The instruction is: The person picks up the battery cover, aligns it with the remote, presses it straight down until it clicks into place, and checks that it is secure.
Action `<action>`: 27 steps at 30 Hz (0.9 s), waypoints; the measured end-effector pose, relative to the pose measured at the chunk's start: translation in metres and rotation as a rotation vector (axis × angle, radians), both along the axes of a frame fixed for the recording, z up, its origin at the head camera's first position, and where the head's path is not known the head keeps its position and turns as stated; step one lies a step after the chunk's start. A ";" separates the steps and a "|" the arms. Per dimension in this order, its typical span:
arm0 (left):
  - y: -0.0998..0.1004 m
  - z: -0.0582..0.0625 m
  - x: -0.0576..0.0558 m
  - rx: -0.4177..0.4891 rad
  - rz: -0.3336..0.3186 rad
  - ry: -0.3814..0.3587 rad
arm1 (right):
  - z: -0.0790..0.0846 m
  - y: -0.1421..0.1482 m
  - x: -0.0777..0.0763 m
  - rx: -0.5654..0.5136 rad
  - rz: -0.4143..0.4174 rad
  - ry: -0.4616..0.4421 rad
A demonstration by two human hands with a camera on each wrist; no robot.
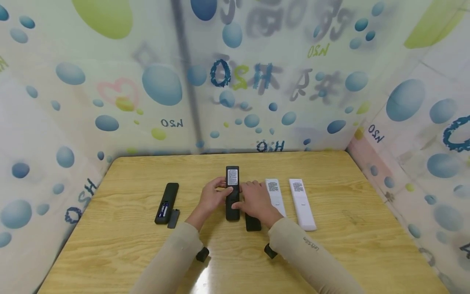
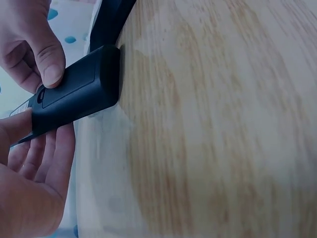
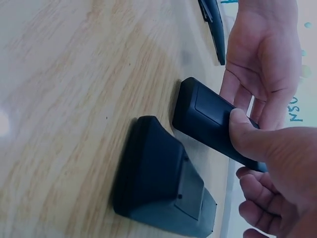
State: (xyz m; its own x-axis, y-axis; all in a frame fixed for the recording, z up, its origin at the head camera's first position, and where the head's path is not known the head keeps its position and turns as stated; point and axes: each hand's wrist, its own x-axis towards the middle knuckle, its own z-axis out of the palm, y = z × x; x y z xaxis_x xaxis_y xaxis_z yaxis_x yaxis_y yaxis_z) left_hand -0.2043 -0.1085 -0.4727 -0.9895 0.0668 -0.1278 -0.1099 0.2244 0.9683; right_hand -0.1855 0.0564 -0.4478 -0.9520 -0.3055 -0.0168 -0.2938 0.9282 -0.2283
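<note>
A black remote control [image 1: 233, 212] is held back side up between both hands, its white label at the far end and its battery cover [image 2: 69, 87] in place. My left hand [image 1: 212, 198] grips its left side, thumb on the top face and fingers underneath. From the other side my right hand [image 1: 256, 200] holds it, the thumb [image 3: 240, 124] lying on the battery cover. The remote's near end sits close over the table in the left wrist view. Partly hidden below my right hand lies a second black remote [image 1: 253, 223].
Two white remotes [image 1: 302, 208] lie face down on the right, one partly behind the right hand. On the left lies a black remote [image 1: 169, 196] with batteries showing in its open compartment, its loose cover [image 1: 174, 219] beside it. A patterned wall [image 1: 235, 134] borders the wooden table [image 1: 128, 253].
</note>
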 end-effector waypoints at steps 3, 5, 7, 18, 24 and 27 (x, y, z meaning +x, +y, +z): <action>0.000 0.003 0.000 0.006 -0.005 -0.006 | 0.002 0.003 0.000 -0.014 0.015 -0.013; -0.001 0.005 0.000 0.011 -0.002 -0.017 | 0.006 0.006 0.000 -0.038 0.026 -0.025; -0.001 0.007 0.000 0.011 0.006 -0.038 | 0.009 0.009 -0.001 -0.057 0.033 -0.025; -0.006 0.009 0.008 -0.052 0.015 -0.115 | 0.022 0.028 0.000 -0.059 0.003 0.009; -0.007 0.001 0.011 -0.097 0.004 -0.153 | 0.020 0.033 0.003 -0.037 -0.001 0.016; -0.006 -0.002 0.012 -0.118 0.002 -0.172 | 0.017 0.034 0.004 -0.026 -0.004 0.008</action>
